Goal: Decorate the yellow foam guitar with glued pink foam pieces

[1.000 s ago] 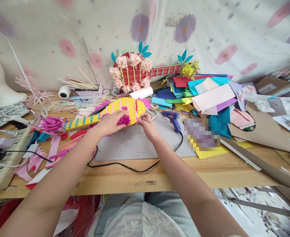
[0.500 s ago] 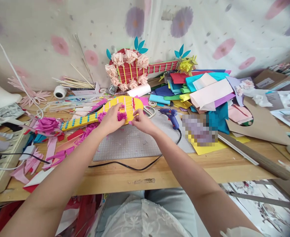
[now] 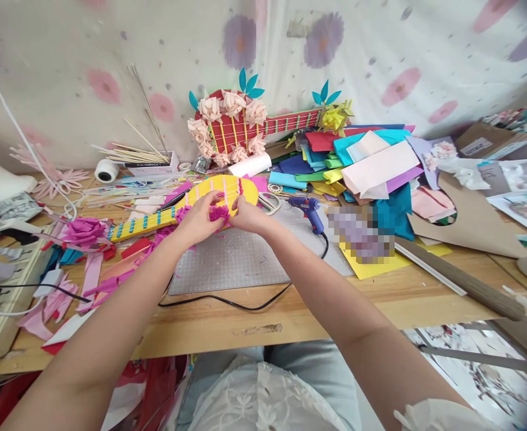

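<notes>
A yellow toy guitar [image 3: 250,190] with pale pink strings and blue frets lies slantwise on the desk. On the near side of its body is a ruffled magenta paper flower [image 3: 219,214]. My left hand [image 3: 199,220] rests over the guitar body, thumb and fingers curled about this flower. Close to its right, my right hand [image 3: 249,216] has its fingertips pinched together by the flower's edge; whatever they hold is hidden. More magenta paper [image 3: 159,239] shows below the guitar, partly behind my left wrist.
A blue glue gun [image 3: 311,214] lies on the grey cutting mat [image 3: 245,263], its black cord looping along the front. Scissors [image 3: 271,203] sit beside the guitar. Behind stands a red guitar with pale roses [image 3: 234,120]. Coloured paper [image 3: 375,164] is piled at right.
My right hand has shifted left and slightly up, closer to the magenta flower and my left hand. The left hand stays on the flower. The view has shifted slightly.
</notes>
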`<action>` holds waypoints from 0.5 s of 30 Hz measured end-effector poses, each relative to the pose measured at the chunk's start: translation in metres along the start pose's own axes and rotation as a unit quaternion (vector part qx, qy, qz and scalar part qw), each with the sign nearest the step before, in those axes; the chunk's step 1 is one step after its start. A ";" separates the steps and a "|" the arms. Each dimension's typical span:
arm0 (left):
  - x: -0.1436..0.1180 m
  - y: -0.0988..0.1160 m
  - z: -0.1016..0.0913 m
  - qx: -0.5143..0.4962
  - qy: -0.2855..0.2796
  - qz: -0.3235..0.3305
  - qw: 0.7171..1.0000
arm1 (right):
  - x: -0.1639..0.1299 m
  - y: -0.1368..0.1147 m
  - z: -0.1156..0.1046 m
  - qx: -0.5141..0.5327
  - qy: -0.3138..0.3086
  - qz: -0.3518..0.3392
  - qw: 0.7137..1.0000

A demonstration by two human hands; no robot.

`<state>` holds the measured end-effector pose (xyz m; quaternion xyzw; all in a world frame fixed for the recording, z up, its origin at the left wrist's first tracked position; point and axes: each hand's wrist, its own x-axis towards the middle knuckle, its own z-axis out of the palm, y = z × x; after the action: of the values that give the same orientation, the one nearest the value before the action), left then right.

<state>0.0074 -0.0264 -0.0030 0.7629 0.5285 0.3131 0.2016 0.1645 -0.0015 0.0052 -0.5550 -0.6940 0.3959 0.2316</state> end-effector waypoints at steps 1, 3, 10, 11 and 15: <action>0.000 0.000 0.000 -0.002 -0.001 -0.001 1.000 | 0.000 -0.001 0.000 0.006 0.000 -0.001 1.000; -0.001 0.001 -0.001 -0.004 -0.001 -0.007 1.000 | 0.000 -0.003 0.001 0.000 0.000 0.002 1.000; -0.003 0.004 -0.001 0.003 0.003 -0.008 1.000 | -0.002 0.000 0.001 -0.051 -0.035 -0.019 0.998; -0.003 0.004 -0.001 0.008 0.000 -0.007 1.000 | -0.002 0.001 0.001 -0.044 -0.036 -0.021 0.998; -0.004 0.006 -0.002 0.022 -0.013 -0.009 1.000 | -0.004 0.006 0.002 -0.013 -0.046 0.007 0.999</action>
<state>0.0087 -0.0323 0.0010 0.7663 0.5397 0.2892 0.1946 0.1677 -0.0055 0.0000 -0.5439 -0.7051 0.4134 0.1898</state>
